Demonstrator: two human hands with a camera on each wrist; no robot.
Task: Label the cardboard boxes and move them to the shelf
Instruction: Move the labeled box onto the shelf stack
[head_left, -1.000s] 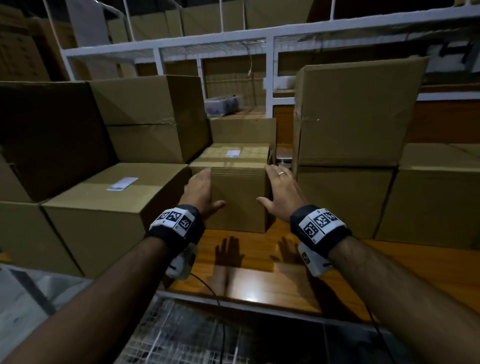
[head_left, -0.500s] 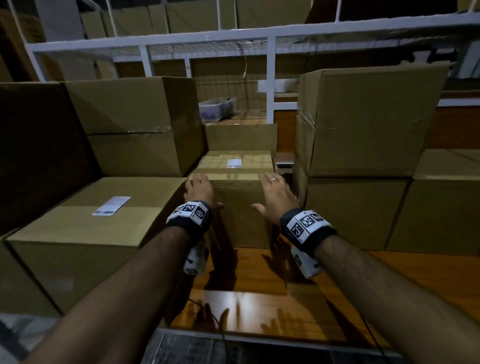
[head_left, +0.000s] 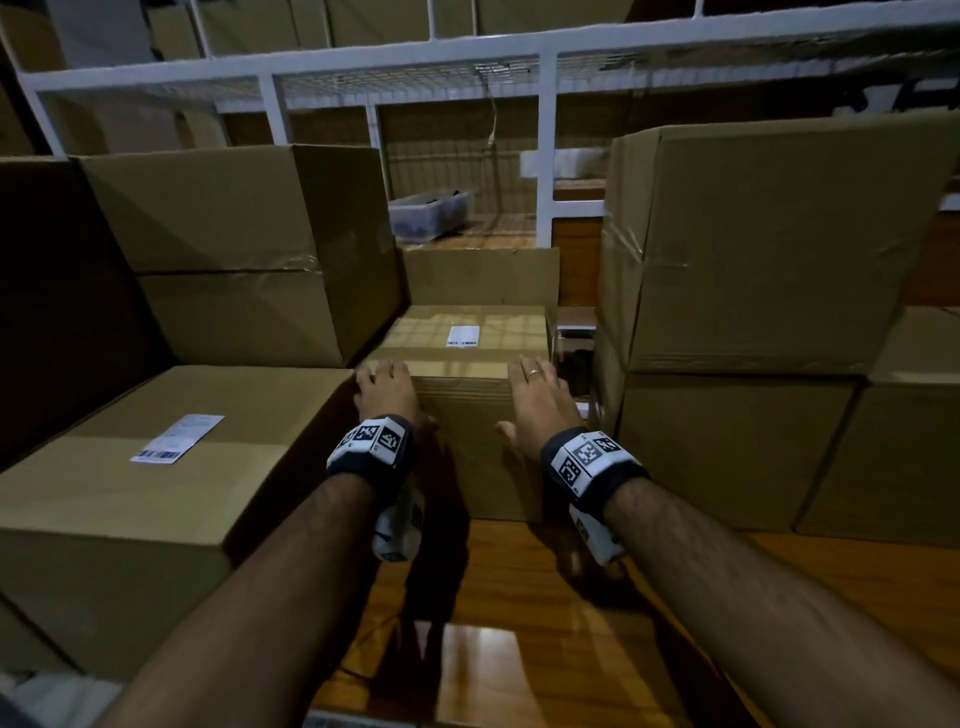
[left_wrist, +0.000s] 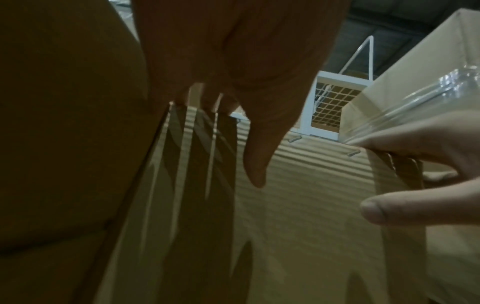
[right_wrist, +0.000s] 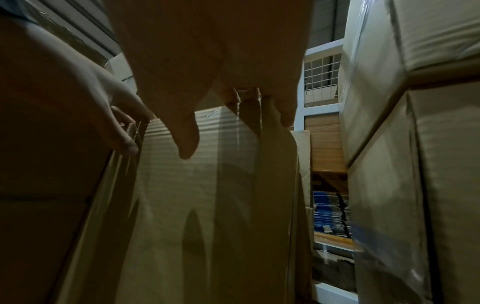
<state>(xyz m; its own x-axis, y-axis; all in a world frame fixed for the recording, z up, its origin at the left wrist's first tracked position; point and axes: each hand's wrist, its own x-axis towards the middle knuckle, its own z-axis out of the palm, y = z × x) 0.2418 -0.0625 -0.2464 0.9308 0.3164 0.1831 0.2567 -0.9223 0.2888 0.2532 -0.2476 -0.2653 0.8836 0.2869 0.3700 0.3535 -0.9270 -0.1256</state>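
A small cardboard box (head_left: 467, 447) with a white label (head_left: 462, 335) on its top stands on the wooden shelf board (head_left: 519, 623), between larger boxes. My left hand (head_left: 387, 389) lies flat against its front left, fingers reaching the top edge. Spread on the front right is my right hand (head_left: 540, 400), with a ring on one finger and fingertips at the top corner. The left wrist view shows the box's ribbed face (left_wrist: 311, 205) under my left palm (left_wrist: 246, 82). The right wrist view shows the same face (right_wrist: 207, 205) below my right palm (right_wrist: 207, 72).
A larger labelled box (head_left: 156, 493) sits tight against the left side. Stacked big boxes (head_left: 753, 249) stand to the right across a narrow gap. More boxes (head_left: 234, 249) rise at the back left. A white wire shelf frame (head_left: 545, 145) and a plastic bin (head_left: 431, 213) lie behind.
Both hands have gone forward with the small box, which now sits deeper between its neighbours. My head has come closer to the shelf.
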